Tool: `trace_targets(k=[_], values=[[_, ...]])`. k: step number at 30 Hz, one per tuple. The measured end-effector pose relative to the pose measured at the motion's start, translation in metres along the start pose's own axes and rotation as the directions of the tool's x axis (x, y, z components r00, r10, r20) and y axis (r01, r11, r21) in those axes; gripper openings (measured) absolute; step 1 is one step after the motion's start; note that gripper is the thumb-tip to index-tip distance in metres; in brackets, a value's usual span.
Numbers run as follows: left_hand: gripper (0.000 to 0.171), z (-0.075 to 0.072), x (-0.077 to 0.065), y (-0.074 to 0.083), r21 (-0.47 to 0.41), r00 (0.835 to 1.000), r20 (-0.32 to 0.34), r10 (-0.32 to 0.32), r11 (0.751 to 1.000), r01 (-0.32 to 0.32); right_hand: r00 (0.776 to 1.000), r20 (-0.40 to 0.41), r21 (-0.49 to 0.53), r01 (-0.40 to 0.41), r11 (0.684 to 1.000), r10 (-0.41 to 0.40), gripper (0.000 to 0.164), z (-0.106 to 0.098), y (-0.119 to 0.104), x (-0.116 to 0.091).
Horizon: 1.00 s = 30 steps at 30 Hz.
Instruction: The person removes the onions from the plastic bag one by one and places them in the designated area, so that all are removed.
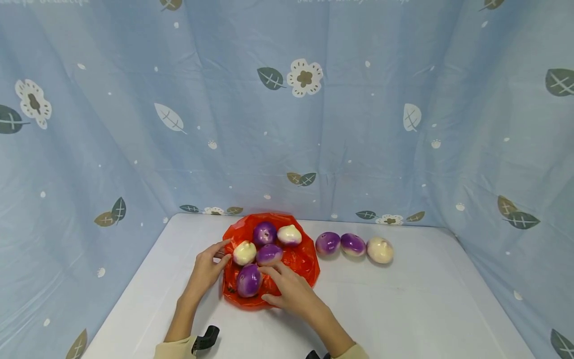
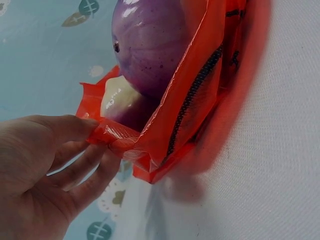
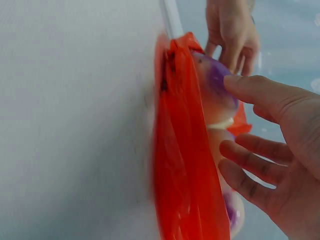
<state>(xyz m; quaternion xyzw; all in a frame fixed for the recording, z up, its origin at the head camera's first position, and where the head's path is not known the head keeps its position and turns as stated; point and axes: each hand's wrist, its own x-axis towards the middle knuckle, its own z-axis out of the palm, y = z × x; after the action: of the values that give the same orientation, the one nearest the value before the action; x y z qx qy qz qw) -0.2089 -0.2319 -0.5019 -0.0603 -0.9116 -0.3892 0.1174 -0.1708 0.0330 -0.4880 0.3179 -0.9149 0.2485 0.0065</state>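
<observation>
A red plastic bag lies spread open on the table, its sides standing up around several purple-and-white turnips. At its left edge, my left hand pinches the rim between thumb and fingers; the left wrist view shows the held film close beside a pale-tipped turnip. My right hand is over the bag's near right side, fingers spread and loosely bent. Its thumb overlaps the nearest purple turnip in the right wrist view. That turnip lies at the front of the bag.
To the right of the bag, two purple turnips and a whitish one form a row on the white table. Behind the table's far edge hangs a blue patterned curtain, which also closes in both sides.
</observation>
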Motion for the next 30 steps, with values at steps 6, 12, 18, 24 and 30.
trace_targets(k=[6,12,18,24,30], values=[[0.045,0.000,0.000,-0.001,-0.009,1.000,-0.008,0.022,1.000,-0.022,1.000,-0.013,-0.029,-0.012,1.000,0.011,0.065,0.008,-0.009,0.007],[0.045,0.001,0.000,-0.002,-0.008,0.999,-0.013,0.035,0.999,-0.035,1.000,-0.026,-0.024,-0.015,1.000,0.014,0.065,0.016,-0.010,0.010],[0.045,0.002,0.000,-0.003,-0.001,0.998,-0.029,0.053,0.999,-0.053,0.998,-0.066,-0.039,0.014,0.999,-0.016,0.066,0.025,-0.006,0.012],[0.045,0.003,0.000,-0.004,-0.002,0.998,-0.040,0.058,0.998,-0.058,0.995,-0.096,-0.044,0.020,0.999,-0.025,0.067,0.029,-0.007,0.014],[0.045,0.003,0.000,-0.004,-0.005,0.998,-0.041,0.051,0.999,-0.052,0.996,-0.094,-0.044,-0.003,0.999,-0.001,0.070,0.032,-0.008,0.016]])
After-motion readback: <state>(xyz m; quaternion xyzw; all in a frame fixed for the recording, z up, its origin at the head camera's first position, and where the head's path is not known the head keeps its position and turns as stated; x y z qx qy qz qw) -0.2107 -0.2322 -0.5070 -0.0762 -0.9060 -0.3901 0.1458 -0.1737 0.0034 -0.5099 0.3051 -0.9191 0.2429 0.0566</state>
